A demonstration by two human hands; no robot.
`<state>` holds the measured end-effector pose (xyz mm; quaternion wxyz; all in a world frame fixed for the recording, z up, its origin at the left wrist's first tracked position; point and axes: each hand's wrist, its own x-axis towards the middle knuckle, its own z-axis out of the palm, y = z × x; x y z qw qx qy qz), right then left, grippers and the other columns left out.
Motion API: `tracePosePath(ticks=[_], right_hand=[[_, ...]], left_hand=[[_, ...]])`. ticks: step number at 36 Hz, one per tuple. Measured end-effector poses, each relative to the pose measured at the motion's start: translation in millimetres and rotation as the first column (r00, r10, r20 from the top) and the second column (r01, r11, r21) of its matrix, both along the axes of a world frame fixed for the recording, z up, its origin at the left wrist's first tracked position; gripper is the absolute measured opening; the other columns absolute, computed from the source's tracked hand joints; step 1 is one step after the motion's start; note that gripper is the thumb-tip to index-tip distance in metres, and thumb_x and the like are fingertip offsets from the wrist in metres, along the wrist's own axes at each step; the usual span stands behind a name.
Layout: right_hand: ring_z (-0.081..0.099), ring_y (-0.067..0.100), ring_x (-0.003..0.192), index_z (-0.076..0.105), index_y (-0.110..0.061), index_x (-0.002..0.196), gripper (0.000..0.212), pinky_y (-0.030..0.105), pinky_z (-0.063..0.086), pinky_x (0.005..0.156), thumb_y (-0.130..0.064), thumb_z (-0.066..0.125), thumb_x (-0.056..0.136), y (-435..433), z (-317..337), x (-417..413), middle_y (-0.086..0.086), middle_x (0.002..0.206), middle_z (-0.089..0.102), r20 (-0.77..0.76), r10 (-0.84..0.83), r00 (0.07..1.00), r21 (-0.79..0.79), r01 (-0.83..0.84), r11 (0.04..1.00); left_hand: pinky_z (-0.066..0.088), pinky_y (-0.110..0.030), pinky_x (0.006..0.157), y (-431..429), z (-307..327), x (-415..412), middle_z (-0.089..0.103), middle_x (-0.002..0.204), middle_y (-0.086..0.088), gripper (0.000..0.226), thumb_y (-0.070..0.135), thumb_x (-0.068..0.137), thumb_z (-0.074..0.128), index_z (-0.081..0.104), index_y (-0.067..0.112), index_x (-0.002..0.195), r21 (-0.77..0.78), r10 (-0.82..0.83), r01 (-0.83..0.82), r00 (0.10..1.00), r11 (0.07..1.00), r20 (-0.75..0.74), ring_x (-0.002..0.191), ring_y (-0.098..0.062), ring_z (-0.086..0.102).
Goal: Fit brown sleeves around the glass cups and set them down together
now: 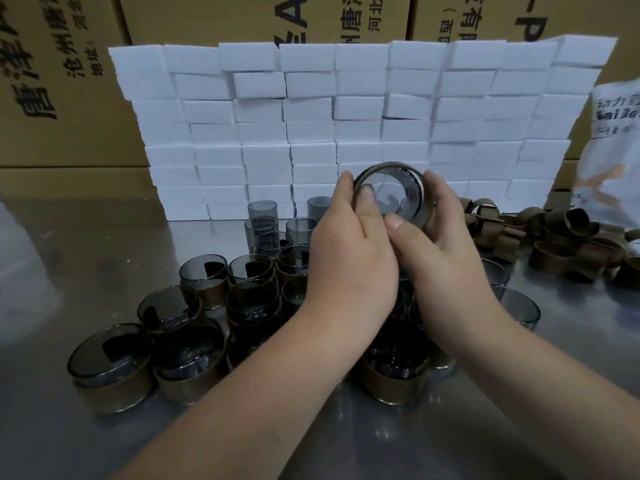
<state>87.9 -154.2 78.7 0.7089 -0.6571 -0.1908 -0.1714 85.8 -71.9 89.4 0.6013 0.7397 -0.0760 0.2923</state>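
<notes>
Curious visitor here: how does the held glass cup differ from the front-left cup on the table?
The held cup is tipped mouth-forward; the front-left cup stands upright. The held cup is gripped by the left hand and right hand; the front-left cup rests untouched. Both are smoky glass.

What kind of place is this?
Probably a warehouse packing bench: printed cardboard cartons behind, a wall of stacked white blocks, and many glass cups on a metal table.
</notes>
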Motion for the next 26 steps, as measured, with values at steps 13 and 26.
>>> tracePosePath(ticks=[13,26], right_hand=[[0.067,-0.001,0.08,0.056,-0.002,0.121,0.05,0.01,0.049,0.066,0.005,0.066,0.073,-10,10,0,-0.002,0.095,0.069,0.079,-0.129,0.989,0.094,0.121,0.988],[0.069,0.005,0.082,0.071,-0.016,0.094,0.039,0.017,0.053,0.071,-0.001,0.057,0.061,-12,18,0,-0.007,0.088,0.074,0.087,-0.147,0.985,0.149,0.133,0.98]], left_hand=[[0.057,-0.038,0.08,8,3,8,0.063,0.114,-0.009,0.068,0.049,0.081,0.027,0.047,0.009,0.133,-0.039,-0.151,0.153,0.986,0.987,0.068,0.089,-0.016,0.067],[0.056,-0.023,0.063,18,2,20,0.066,0.106,-0.009,0.061,0.048,0.083,0.034,0.052,0.007,0.126,-0.068,-0.23,0.237,0.968,0.969,0.102,0.076,-0.014,0.07]])
